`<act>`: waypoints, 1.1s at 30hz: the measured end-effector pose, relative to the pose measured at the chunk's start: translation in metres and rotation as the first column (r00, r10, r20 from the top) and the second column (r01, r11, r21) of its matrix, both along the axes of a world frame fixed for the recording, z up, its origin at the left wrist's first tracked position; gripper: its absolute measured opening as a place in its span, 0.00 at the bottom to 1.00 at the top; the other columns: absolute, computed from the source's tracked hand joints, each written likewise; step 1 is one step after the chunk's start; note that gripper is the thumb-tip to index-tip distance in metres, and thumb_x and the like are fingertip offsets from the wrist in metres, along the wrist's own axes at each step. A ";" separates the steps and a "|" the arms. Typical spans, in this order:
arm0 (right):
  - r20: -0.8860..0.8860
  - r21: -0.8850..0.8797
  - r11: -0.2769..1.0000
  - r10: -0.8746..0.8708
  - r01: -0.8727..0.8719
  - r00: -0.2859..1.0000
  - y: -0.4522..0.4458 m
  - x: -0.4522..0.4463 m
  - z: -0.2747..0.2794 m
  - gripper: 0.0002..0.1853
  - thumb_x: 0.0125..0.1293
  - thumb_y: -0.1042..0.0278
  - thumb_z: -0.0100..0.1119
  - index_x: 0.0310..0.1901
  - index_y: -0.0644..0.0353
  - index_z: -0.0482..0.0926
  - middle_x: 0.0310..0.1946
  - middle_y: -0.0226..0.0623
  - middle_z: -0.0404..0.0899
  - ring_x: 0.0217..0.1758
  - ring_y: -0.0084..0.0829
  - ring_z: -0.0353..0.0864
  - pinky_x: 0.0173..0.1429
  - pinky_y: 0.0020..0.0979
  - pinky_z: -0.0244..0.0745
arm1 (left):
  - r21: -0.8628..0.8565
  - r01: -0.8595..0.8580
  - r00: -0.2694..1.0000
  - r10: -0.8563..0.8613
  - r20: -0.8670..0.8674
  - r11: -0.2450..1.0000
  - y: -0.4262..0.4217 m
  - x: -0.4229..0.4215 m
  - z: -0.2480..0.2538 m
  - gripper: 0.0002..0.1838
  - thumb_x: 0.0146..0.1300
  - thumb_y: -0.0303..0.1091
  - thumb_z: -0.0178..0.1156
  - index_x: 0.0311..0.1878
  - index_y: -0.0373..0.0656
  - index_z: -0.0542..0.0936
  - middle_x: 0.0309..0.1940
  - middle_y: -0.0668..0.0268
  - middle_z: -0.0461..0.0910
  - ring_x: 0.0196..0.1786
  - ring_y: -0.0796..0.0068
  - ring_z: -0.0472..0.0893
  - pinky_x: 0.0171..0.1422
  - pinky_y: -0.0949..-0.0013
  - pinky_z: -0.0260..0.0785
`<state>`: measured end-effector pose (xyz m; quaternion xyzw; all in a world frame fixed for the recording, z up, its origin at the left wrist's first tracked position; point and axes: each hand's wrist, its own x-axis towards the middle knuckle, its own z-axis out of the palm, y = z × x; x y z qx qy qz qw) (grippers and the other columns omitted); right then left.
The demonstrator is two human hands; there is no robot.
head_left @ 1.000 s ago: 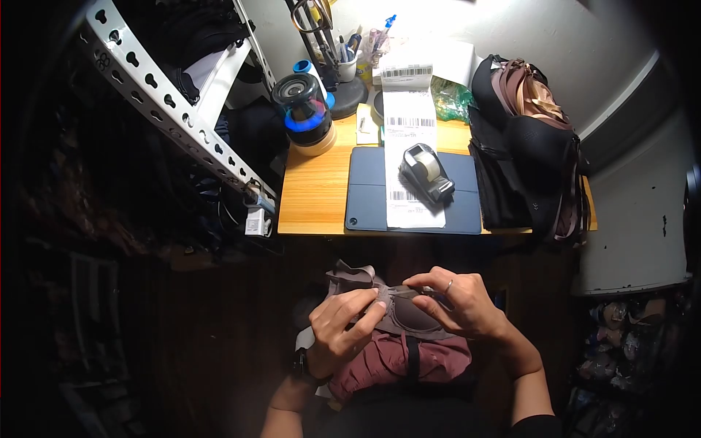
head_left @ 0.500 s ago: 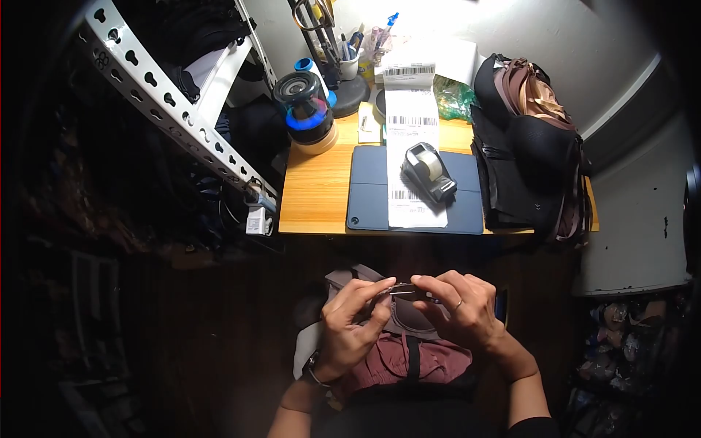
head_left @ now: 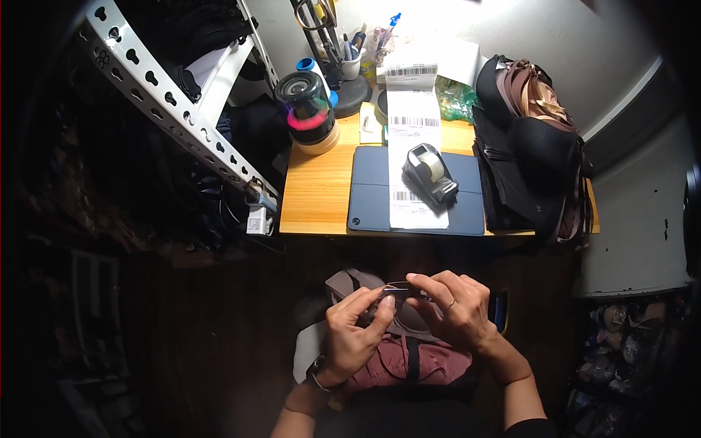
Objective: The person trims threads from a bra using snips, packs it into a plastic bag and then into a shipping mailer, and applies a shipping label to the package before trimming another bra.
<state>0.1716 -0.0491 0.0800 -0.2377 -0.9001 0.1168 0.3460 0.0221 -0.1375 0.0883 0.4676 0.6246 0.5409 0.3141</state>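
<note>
Mauve bra (head_left: 412, 318) | padded, bunched (partly hidden), against pink cloth (head_left: 387, 359) | metal tool (head_left: 396, 290) | slim, near-level

One left hand (head_left: 355, 337) and one right hand (head_left: 461, 310) are working at lower centre; one tape dispenser (head_left: 431, 175) and one blue case (head_left: 369, 190) are sitting higher up.

Left grip (head_left: 354, 332) and right grip (head_left: 464, 310) near each other; fingers (head_left: 454, 280) curled; forearms (head_left: 520, 387) angled inward

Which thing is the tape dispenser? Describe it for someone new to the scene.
On the wooden desk lies a flat dark blue case, crossed by a long white barcode strip. The tape dispenser sits on that strip: black, with a pale roll, the only thing resting there.
</note>
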 end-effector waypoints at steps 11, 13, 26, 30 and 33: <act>0.020 -0.036 0.999 -0.011 0.012 1.000 0.002 0.006 -0.005 0.19 0.55 0.61 0.65 0.48 0.53 0.77 0.22 0.27 0.72 0.20 0.24 0.71 0.22 0.25 0.65 | -0.041 0.051 0.991 -0.045 0.125 0.998 0.005 -0.001 -0.004 0.11 0.63 0.27 0.55 0.46 0.34 0.81 0.25 0.66 0.75 0.28 0.84 0.74 0.32 0.79 0.66; 0.006 -0.013 1.000 -0.009 0.009 1.000 0.003 0.006 -0.008 0.19 0.55 0.61 0.65 0.48 0.53 0.77 0.22 0.26 0.72 0.20 0.24 0.71 0.22 0.25 0.64 | -0.053 0.072 0.985 -0.063 0.158 0.996 0.005 0.000 -0.002 0.11 0.64 0.28 0.55 0.45 0.33 0.80 0.25 0.67 0.74 0.28 0.84 0.73 0.32 0.78 0.65; 0.002 -0.124 0.992 -0.011 0.012 1.000 0.007 0.011 -0.002 0.15 0.56 0.63 0.65 0.46 0.53 0.77 0.19 0.26 0.69 0.18 0.24 0.70 0.21 0.25 0.64 | -0.050 0.088 0.996 -0.087 0.013 0.995 0.005 0.002 -0.001 0.12 0.58 0.23 0.59 0.47 0.35 0.80 0.24 0.65 0.73 0.25 0.81 0.72 0.30 0.76 0.63; 0.091 -0.125 0.992 0.014 -0.003 0.996 0.002 0.012 0.011 0.18 0.56 0.61 0.65 0.48 0.53 0.76 0.22 0.27 0.70 0.18 0.24 0.71 0.21 0.25 0.65 | 0.061 -0.006 0.980 0.018 -0.197 0.998 0.006 0.001 -0.012 0.21 0.50 0.20 0.63 0.50 0.41 0.80 0.26 0.63 0.75 0.26 0.73 0.74 0.30 0.73 0.65; 0.129 -0.099 0.995 0.016 -0.003 0.992 0.002 0.013 0.011 0.18 0.56 0.60 0.65 0.48 0.52 0.76 0.23 0.27 0.69 0.18 0.24 0.71 0.21 0.24 0.65 | 0.114 -0.011 0.942 0.049 -0.332 0.993 0.006 0.001 -0.011 0.22 0.47 0.16 0.62 0.49 0.40 0.81 0.26 0.65 0.74 0.27 0.79 0.73 0.30 0.75 0.66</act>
